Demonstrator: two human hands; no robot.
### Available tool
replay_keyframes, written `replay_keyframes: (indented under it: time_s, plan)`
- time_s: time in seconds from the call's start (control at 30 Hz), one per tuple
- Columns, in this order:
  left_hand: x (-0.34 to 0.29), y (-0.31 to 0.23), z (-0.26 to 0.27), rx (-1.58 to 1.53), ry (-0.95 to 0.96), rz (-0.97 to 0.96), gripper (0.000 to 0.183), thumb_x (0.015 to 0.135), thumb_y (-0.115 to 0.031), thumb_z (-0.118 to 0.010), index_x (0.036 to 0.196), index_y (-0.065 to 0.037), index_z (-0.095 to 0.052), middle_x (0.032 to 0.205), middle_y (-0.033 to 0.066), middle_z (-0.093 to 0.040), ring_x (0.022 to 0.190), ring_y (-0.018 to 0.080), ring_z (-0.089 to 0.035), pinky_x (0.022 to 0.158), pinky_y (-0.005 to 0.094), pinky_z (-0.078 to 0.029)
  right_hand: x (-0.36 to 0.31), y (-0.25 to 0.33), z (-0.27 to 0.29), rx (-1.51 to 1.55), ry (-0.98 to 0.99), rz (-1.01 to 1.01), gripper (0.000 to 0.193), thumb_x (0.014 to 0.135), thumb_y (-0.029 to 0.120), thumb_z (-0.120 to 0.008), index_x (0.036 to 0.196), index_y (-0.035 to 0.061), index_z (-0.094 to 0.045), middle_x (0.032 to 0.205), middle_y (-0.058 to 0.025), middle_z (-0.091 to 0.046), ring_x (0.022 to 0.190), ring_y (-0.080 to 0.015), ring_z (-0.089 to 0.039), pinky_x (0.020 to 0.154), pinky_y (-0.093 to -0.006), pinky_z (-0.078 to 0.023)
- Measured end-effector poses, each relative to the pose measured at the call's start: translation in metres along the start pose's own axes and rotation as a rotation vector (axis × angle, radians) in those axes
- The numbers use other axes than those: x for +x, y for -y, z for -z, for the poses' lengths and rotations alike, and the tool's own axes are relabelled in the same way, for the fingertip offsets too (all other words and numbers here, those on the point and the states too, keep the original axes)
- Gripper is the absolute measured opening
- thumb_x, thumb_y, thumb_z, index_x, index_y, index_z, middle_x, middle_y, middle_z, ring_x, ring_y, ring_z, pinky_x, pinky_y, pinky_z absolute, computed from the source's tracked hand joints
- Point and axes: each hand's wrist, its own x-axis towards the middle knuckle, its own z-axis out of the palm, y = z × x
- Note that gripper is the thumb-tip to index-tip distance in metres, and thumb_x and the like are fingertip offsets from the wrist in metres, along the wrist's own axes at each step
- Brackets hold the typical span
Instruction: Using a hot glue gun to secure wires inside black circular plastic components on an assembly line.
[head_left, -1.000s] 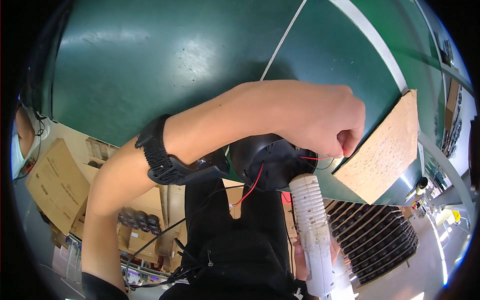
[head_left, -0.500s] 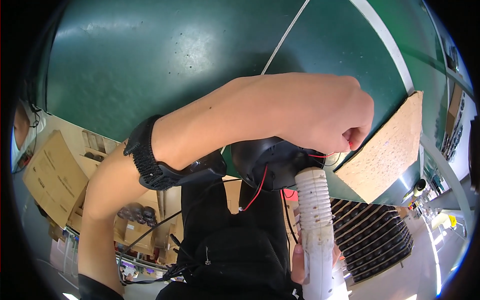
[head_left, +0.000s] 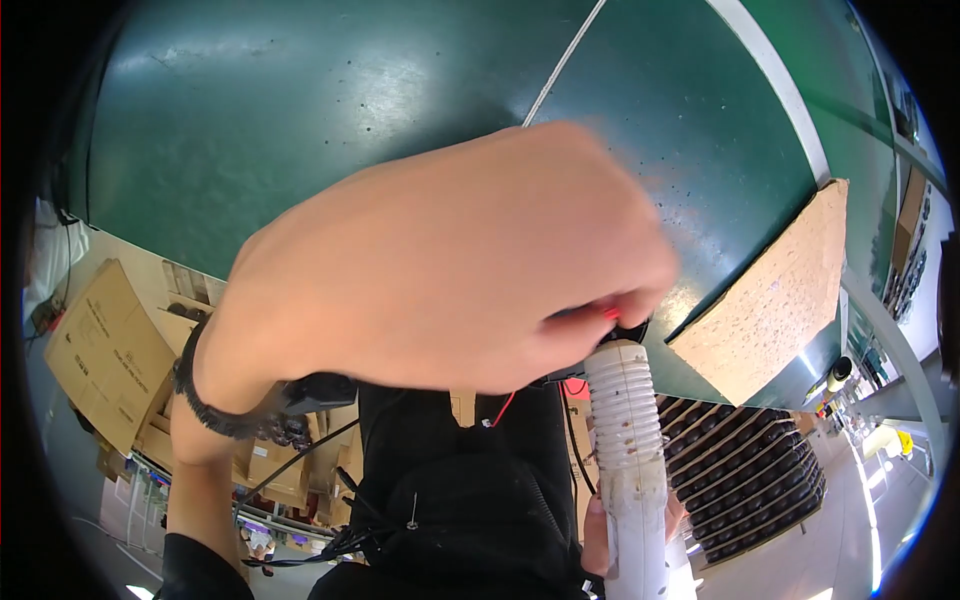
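Observation:
My left hand [head_left: 470, 260] reaches across in front of me, slightly blurred, with its fingers curled together. Something small and red shows at its fingertips; whether they hold anything is hidden. Beneath this hand is a black plastic housing [head_left: 628, 332], nearly all covered, with one edge visible by the fingertips. A red wire [head_left: 502, 408] hangs below the hand. My right hand [head_left: 596, 535], low on the right, is wrapped round a stained white tool with a ribbed tube end [head_left: 635, 480]. The tube points up, its tip close to my left fingertips.
A green tabletop [head_left: 250, 130] spans the far side. At its right edge lies a tan board [head_left: 770, 300]. Racked black round parts [head_left: 745, 480] stand lower right, and a cardboard box [head_left: 110, 355] lower left. Black cables [head_left: 300, 460] run beside my lap.
My left hand has moved left and closer to the camera, now covering the black housing that showed before. The white ribbed tool in my right hand has barely moved.

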Motion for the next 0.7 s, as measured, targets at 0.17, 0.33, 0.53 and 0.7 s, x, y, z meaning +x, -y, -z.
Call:
replay_keyframes:
  time_s: [0.17, 0.33, 0.53, 0.7]
  plan:
    - [-0.024, -0.003, 0.001, 0.038, 0.108, 0.054, 0.013, 0.075, 0.001, -0.073, 0.086, -0.005, -0.07, 0.083, 0.0057, -0.064, 0.068, 0.0234, -0.063, 0.056, 0.0328, -0.049, -0.002, 0.002, 0.002, 0.002, -0.019, -0.027, 0.023, 0.085, 0.007, -0.064, 0.104, -0.0026, -0.058, 0.087, -0.0147, -0.062, 0.086, -0.0264, -0.061, 0.078, -0.0404, -0.056]
    - [-0.032, -0.003, -0.005, 0.042, 0.042, 0.038, 0.016, 0.072, 0.003, -0.074, 0.085, -0.005, -0.071, 0.083, 0.0053, -0.063, 0.069, 0.0218, -0.063, 0.056, 0.0326, -0.049, -0.005, 0.004, 0.009, -0.014, -0.054, -0.05, 0.022, 0.085, 0.008, -0.064, 0.103, -0.0026, -0.058, 0.087, -0.0145, -0.062, 0.086, -0.0264, -0.061, 0.078, -0.0406, -0.056]
    - [-0.025, -0.001, -0.006, 0.06, -0.048, 0.003, 0.018, 0.073, 0.004, -0.073, 0.088, -0.006, -0.073, 0.083, 0.0045, -0.064, 0.065, 0.0203, -0.061, 0.055, 0.0298, -0.048, -0.007, 0.008, 0.007, -0.017, -0.072, -0.069, 0.021, 0.084, 0.008, -0.064, 0.102, -0.0026, -0.058, 0.086, -0.0144, -0.062, 0.085, -0.0264, -0.061, 0.078, -0.0408, -0.056]
    - [-0.001, 0.014, -0.019, 0.141, -0.24, 0.061, 0.017, 0.078, 0.0, -0.071, 0.094, -0.007, -0.072, 0.084, 0.0056, -0.065, 0.067, 0.0211, -0.062, 0.058, 0.0314, -0.049, -0.005, 0.01, 0.003, -0.008, -0.068, -0.082, 0.021, 0.084, 0.008, -0.064, 0.101, -0.0026, -0.059, 0.086, -0.0142, -0.062, 0.085, -0.0264, -0.061, 0.077, -0.041, -0.056]
